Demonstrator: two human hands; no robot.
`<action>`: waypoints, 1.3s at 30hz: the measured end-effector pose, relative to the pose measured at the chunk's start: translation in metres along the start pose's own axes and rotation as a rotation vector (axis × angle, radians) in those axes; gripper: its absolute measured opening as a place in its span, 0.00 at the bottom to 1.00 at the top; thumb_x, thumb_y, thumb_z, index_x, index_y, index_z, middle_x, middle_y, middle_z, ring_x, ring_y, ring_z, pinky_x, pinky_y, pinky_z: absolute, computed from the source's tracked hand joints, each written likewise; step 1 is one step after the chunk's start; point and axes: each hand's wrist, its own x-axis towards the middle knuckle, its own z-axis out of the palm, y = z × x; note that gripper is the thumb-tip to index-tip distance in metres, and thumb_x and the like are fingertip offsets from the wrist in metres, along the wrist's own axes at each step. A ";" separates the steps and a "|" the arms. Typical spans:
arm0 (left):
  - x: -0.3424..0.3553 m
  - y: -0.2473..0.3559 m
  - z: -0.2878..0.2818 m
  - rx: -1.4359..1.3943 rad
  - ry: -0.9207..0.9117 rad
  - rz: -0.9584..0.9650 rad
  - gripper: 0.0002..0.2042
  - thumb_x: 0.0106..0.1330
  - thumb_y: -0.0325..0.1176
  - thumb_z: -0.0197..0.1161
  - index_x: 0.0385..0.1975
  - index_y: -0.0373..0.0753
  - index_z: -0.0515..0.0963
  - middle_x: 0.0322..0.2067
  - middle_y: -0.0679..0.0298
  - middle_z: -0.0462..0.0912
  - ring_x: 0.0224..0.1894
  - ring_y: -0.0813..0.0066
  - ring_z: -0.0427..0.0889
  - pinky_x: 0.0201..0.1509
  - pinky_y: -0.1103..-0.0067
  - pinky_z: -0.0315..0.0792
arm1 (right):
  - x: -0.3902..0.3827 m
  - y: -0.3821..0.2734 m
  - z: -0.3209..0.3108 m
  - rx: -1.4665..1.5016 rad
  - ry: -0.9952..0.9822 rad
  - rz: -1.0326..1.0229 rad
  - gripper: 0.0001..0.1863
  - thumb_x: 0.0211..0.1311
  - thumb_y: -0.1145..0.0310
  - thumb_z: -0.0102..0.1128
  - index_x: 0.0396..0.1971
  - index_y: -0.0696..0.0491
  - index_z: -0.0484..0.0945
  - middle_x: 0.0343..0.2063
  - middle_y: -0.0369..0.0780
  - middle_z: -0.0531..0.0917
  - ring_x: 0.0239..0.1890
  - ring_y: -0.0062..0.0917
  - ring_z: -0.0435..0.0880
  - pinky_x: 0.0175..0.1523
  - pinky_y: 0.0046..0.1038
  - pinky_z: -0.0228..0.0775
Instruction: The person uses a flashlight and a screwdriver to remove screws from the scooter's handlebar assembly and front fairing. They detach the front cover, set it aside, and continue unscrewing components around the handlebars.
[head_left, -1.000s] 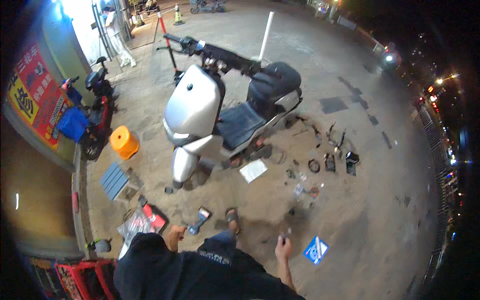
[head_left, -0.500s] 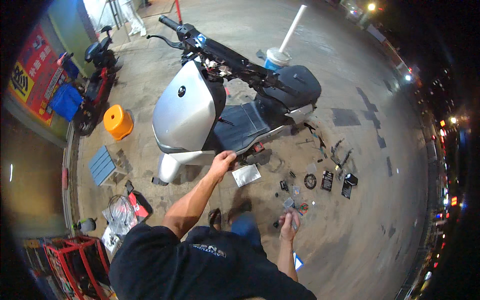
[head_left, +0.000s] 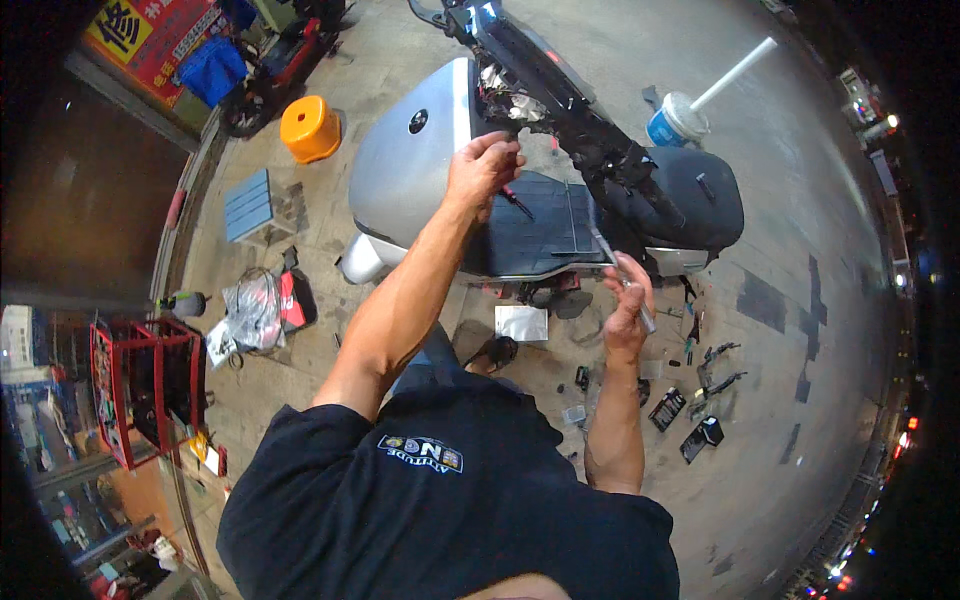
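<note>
A silver-grey electric scooter point(head_left: 410, 160) stands ahead of me, its handlebar area stripped down to dark frame and loose wiring. At the inner edge of its front panel is my left hand point(head_left: 482, 172), fingers curled together; what they hold, if anything, is hidden. A thin red and dark piece point(head_left: 517, 202) shows just beside that hand, over the black footboard point(head_left: 545, 240). My right hand point(head_left: 628, 305) is closed round a slim silver tool point(head_left: 603, 243), raised near the footboard's right side and pointing up toward the frame. The tool's exact kind cannot be made out.
On the ground lie a white packet point(head_left: 521, 323), small parts and black boxes point(head_left: 702, 438). An orange stool point(head_left: 310, 130), a blue-topped stool point(head_left: 248, 205), a plastic bag point(head_left: 255, 308) and a red rack point(head_left: 150, 390) stand left. A bucket point(head_left: 678, 120) is behind the seat.
My left hand has moved from the scooter's lower edge up to the front panel's inner side. My right hand has risen from over the ground parts to beside the footboard. The view has shifted.
</note>
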 end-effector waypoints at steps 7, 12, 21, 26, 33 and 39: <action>0.031 -0.041 0.033 -0.264 -0.078 -0.235 0.19 0.69 0.28 0.59 0.59 0.42 0.69 0.47 0.57 0.79 0.49 0.62 0.80 0.43 0.70 0.80 | 0.022 0.014 0.004 0.091 -0.154 0.123 0.19 0.77 0.64 0.40 0.47 0.62 0.77 0.45 0.45 0.83 0.47 0.30 0.82 0.56 0.32 0.73; 0.038 -0.054 0.038 -0.516 -0.094 -0.214 0.10 0.70 0.31 0.59 0.48 0.48 0.71 0.41 0.65 0.79 0.45 0.64 0.80 0.51 0.61 0.77 | 0.021 0.012 0.017 0.043 -0.040 0.218 0.18 0.76 0.61 0.42 0.46 0.59 0.78 0.36 0.40 0.82 0.39 0.24 0.79 0.47 0.27 0.73; 0.048 -0.066 0.043 -0.644 -0.120 -0.212 0.03 0.73 0.33 0.56 0.42 0.43 0.72 0.35 0.61 0.79 0.39 0.66 0.81 0.44 0.69 0.78 | 0.051 0.002 0.043 0.021 0.058 0.270 0.17 0.77 0.61 0.43 0.46 0.60 0.75 0.21 0.33 0.69 0.23 0.16 0.66 0.30 0.24 0.65; 0.050 -0.072 0.048 -0.618 -0.061 -0.167 0.03 0.73 0.32 0.55 0.41 0.42 0.71 0.36 0.61 0.79 0.37 0.67 0.81 0.41 0.71 0.78 | 0.058 0.002 0.054 -0.012 0.089 0.344 0.17 0.77 0.62 0.44 0.47 0.60 0.75 0.20 0.32 0.67 0.21 0.15 0.63 0.26 0.23 0.62; 0.041 -0.059 0.048 -0.744 -0.043 -0.206 0.16 0.75 0.38 0.54 0.58 0.45 0.66 0.40 0.57 0.78 0.39 0.66 0.79 0.44 0.67 0.77 | 0.068 0.021 0.036 -0.433 0.099 0.218 0.16 0.76 0.64 0.46 0.49 0.61 0.76 0.31 0.38 0.79 0.31 0.20 0.76 0.36 0.26 0.71; 0.044 -0.048 0.051 -0.729 -0.022 -0.275 0.19 0.76 0.45 0.51 0.61 0.46 0.65 0.42 0.55 0.76 0.40 0.63 0.77 0.45 0.66 0.74 | 0.078 0.059 0.013 -0.721 -0.016 0.084 0.19 0.73 0.69 0.50 0.58 0.64 0.74 0.34 0.35 0.78 0.32 0.15 0.71 0.39 0.20 0.65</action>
